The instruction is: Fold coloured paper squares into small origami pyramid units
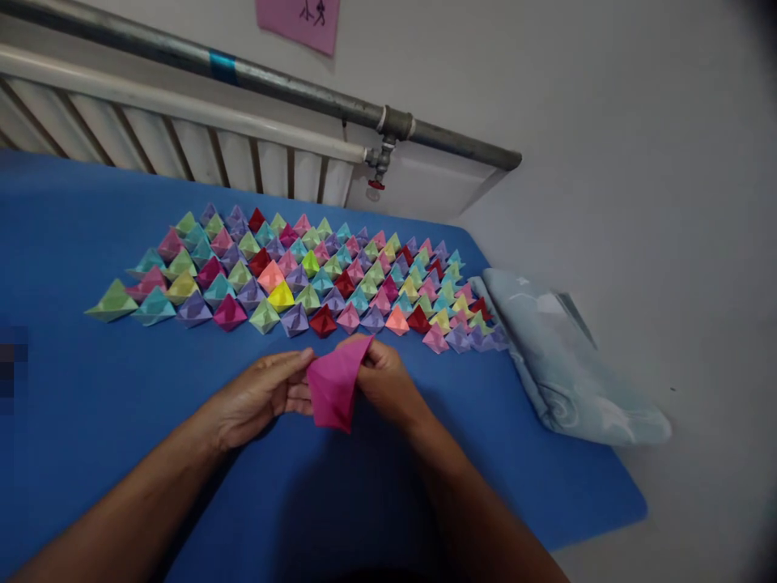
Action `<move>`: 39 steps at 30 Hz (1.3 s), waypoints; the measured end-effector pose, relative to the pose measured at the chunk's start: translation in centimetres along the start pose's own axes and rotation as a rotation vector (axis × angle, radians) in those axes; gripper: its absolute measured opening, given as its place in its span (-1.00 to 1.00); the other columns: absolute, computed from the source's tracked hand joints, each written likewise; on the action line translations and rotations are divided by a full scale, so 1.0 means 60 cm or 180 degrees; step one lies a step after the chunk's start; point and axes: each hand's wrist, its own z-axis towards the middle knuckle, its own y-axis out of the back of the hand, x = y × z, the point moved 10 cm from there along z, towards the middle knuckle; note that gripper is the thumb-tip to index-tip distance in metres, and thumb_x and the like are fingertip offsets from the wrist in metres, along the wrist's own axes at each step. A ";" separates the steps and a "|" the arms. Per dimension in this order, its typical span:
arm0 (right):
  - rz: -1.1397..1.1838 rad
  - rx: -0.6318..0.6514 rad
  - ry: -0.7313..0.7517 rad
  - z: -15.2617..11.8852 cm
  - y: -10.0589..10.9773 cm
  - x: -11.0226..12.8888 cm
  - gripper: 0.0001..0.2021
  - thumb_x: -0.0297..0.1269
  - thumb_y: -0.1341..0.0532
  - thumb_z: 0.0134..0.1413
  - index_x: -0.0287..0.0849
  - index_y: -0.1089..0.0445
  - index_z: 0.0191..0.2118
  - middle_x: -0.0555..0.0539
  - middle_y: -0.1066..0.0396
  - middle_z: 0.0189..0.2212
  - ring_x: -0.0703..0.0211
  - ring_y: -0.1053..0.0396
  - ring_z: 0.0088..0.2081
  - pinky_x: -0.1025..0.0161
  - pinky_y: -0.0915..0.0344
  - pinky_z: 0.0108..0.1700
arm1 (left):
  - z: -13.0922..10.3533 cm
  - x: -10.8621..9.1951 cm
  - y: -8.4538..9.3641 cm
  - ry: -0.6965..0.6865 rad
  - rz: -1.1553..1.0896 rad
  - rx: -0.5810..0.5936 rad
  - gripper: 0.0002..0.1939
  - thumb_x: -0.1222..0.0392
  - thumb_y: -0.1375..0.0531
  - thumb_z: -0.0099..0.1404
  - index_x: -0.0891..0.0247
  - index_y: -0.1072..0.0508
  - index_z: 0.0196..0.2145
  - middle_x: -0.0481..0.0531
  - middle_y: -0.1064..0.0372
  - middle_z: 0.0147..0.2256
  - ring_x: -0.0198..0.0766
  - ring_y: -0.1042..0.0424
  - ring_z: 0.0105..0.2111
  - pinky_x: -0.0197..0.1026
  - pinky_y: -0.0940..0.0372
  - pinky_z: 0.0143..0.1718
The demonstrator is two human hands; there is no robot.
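A: Which parts are difficult for us to see?

B: The magenta paper is between both hands, just on the near side of the folded paper pieces, and it covers some fingertips. We see the left hand lightly gripping its left edge, and the right hand pinching its upper right corner. Both forearms are cut off at the near side. At the far left edge, a pixelated patch hides what is there.

A: Can we read any writing?

B: On the pink sheet we notice dark handwritten strokes, but its top is cut off, so we cannot read them surely.

A: And the surface, the room?

B: The blue bench carries many-coloured paper pieces in close rows. To the right lies a folded pale-blue cloth with white patterns. Behind, on the far side, we find a white radiator, a metal pipe with a blue band, and a red-handled valve.
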 end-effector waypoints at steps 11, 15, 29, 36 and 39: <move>-0.1725 0.0003 0.1797 -0.025 -0.021 0.063 -0.91 -0.38 -0.18 0.12 -0.12 -0.44 -0.35 -0.01 -0.49 -0.37 0.20 -0.40 -0.30 0.23 -0.31 -0.17 | -0.009 0.000 0.023 0.0120 -0.0161 -0.0518 -0.67 0.01 -0.46 0.06 0.35 -0.55 -0.46 0.04 -0.52 -0.55 -0.35 -0.45 -0.60 -0.37 -0.35 -0.56; -0.2097 0.0213 0.2330 -0.039 -0.041 0.071 -0.92 -0.37 -0.20 0.19 -0.10 -0.46 -0.27 -0.03 -0.52 -0.33 0.17 -0.42 -0.25 0.18 -0.30 -0.12 | -0.013 0.000 0.024 0.0232 -0.0003 -0.0435 -0.61 -0.02 -0.50 -0.04 0.37 -0.56 -0.45 0.07 -0.54 -0.52 -0.32 -0.47 -0.57 -0.35 -0.36 -0.53; -0.2751 0.0687 0.2674 -0.053 -0.061 0.078 -0.78 -0.40 -0.14 0.15 -0.03 -0.50 -0.19 -0.11 -0.51 -0.09 0.03 -0.38 -0.07 -0.01 -0.23 0.04 | -0.024 -0.028 0.043 0.0116 0.0058 -0.0743 -0.78 0.26 -0.47 -0.02 0.33 -0.48 -0.56 -0.07 -0.42 -0.62 -0.40 -0.36 -0.63 -0.37 -0.24 -0.57; -0.0930 -0.0199 0.0461 -0.008 0.017 0.031 -0.77 -0.17 -0.12 0.18 -0.10 -0.44 -0.13 -0.06 -0.47 -0.22 0.18 -0.38 -0.30 0.19 -0.31 -0.22 | -0.029 -0.069 0.046 -0.0653 0.0486 -0.0890 -0.72 0.08 -0.48 -0.09 0.30 -0.53 -0.58 -0.07 -0.39 -0.61 -0.41 -0.32 -0.59 -0.36 -0.20 -0.53; -0.0555 0.0208 -0.0201 -0.013 -0.016 0.002 -0.72 -0.04 -0.21 0.09 -0.13 -0.44 -0.21 0.00 -0.43 -0.34 0.21 -0.34 -0.33 0.26 -0.27 -0.26 | -0.033 -0.075 0.046 -0.0832 0.0572 -0.0963 -0.70 0.04 -0.48 -0.11 0.30 -0.53 -0.58 -0.07 -0.40 -0.59 -0.41 -0.31 -0.57 -0.35 -0.18 -0.51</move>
